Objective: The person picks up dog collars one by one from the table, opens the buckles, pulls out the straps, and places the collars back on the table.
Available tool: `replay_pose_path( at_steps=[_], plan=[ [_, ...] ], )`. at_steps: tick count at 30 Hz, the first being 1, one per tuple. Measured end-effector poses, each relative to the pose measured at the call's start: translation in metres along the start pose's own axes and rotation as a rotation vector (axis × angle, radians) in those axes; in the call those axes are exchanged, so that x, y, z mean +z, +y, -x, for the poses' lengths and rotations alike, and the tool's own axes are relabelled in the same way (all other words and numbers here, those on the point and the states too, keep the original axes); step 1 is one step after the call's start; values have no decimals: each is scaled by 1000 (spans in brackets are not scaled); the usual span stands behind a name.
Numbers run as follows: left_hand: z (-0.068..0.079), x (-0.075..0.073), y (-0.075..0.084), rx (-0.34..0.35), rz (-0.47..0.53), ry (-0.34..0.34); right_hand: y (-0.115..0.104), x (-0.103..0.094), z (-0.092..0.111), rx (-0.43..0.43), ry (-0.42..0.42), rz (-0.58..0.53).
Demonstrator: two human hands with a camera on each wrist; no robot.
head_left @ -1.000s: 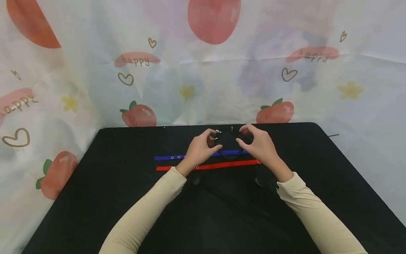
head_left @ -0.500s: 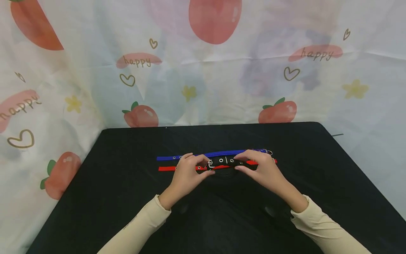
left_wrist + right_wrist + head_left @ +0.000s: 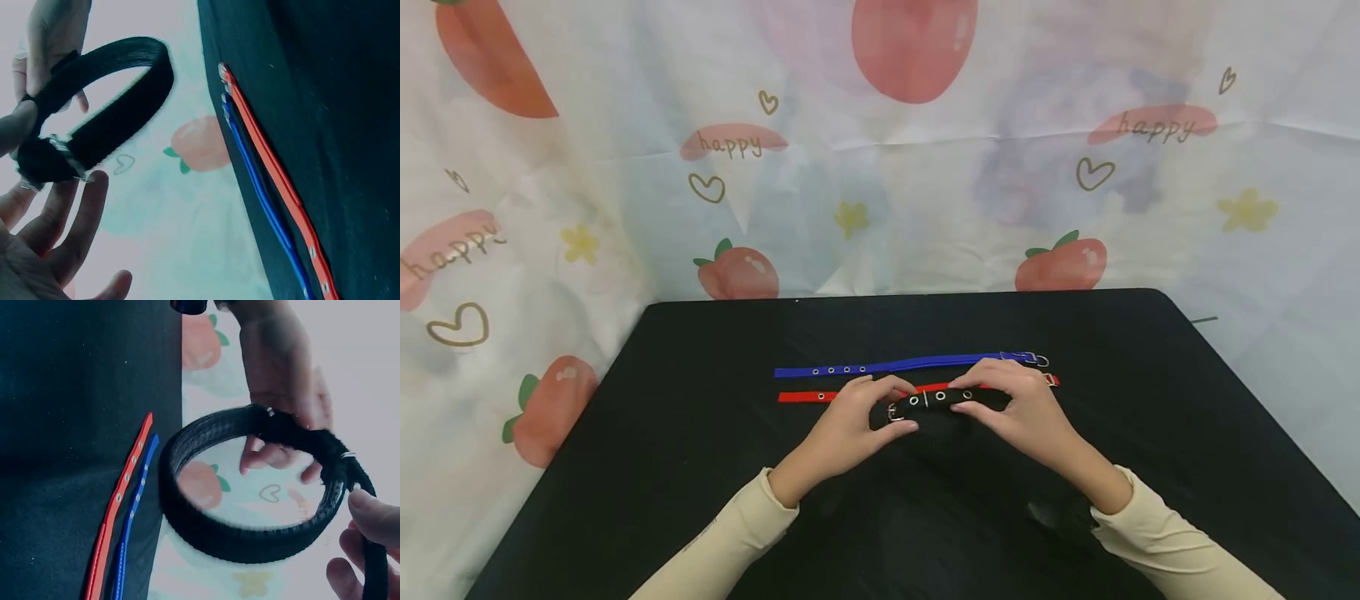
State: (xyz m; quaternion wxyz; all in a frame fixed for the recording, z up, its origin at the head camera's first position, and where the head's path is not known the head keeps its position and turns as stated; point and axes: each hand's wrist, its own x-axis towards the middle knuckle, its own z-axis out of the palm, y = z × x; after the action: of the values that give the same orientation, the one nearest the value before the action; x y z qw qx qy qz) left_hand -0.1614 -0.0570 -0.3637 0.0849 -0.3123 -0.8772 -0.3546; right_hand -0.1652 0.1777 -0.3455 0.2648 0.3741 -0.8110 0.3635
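Both hands hold up a black collar [image 3: 940, 398] with metal eyelets, bent into a loop. My left hand [image 3: 842, 429] pinches it at the silver buckle [image 3: 892, 412], thumb below and fingers above. On the other side, my right hand [image 3: 1026, 396] pinches the eyelet strap between thumb and fingers. In the right wrist view, the loop [image 3: 231, 544] is round and the strap's tail [image 3: 375, 569] hangs down by the right fingers. The left wrist view shows the buckle's metal frame [image 3: 65, 153] close by the left fingertips.
Behind the hands, a blue collar [image 3: 917, 363] and a red collar [image 3: 801, 397] lie flat, side by side, on the black table [image 3: 715, 467]. The black collar and hands overlap part of the red one. A printed cloth [image 3: 910, 192] hangs along the table's far edge.
The hands have brought the black collar down and nearer from beyond the blue collar. Its eyelet strap now shows toward the head view, and it has dipped slightly in the last half second.
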Motion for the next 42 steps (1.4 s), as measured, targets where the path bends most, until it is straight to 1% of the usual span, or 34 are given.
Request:
replay_pose_path(
  at_steps=[3, 7, 9, 12, 16, 18, 22, 26, 29, 31, 35, 37, 42],
  plan=[
    [-2, 0, 3, 15, 47, 26, -1, -2, 0, 0, -14, 5],
    [-3, 0, 6, 51, 62, 109, -2, -7, 0, -13, -52, -9],
    [-3, -1, 7, 75, 53, 138, -2, -10, 1, -29, -61, -11],
    [-4, -2, 10, 110, 31, 168, -3, -11, 1, -61, -47, 2],
    [-8, 0, 14, 133, 18, 194, -6, -5, 1, -94, -19, 12],
    [-10, 1, 15, 155, 2, 202, -7, -1, 1, -102, -16, 17],
    [-12, 3, 14, 196, -39, 234, -6, -1, 1, -95, -47, 42],
    [-11, 0, 9, 190, -47, 290, 0, -10, 2, -62, -71, 86],
    [-11, -2, 7, 185, -50, 300, 5, -14, 3, -66, -56, 108],
    [-12, -3, 7, 193, -52, 286, 6, -13, 4, -83, -51, 109],
    [-14, -2, 9, 220, -56, 257, 4, -5, 1, -111, -69, 115],
    [-14, -2, 9, 226, -58, 260, 3, -4, 1, -104, -73, 110],
    [-13, -3, 9, 219, -48, 294, 7, -7, 4, -50, -55, 73]
  ],
)
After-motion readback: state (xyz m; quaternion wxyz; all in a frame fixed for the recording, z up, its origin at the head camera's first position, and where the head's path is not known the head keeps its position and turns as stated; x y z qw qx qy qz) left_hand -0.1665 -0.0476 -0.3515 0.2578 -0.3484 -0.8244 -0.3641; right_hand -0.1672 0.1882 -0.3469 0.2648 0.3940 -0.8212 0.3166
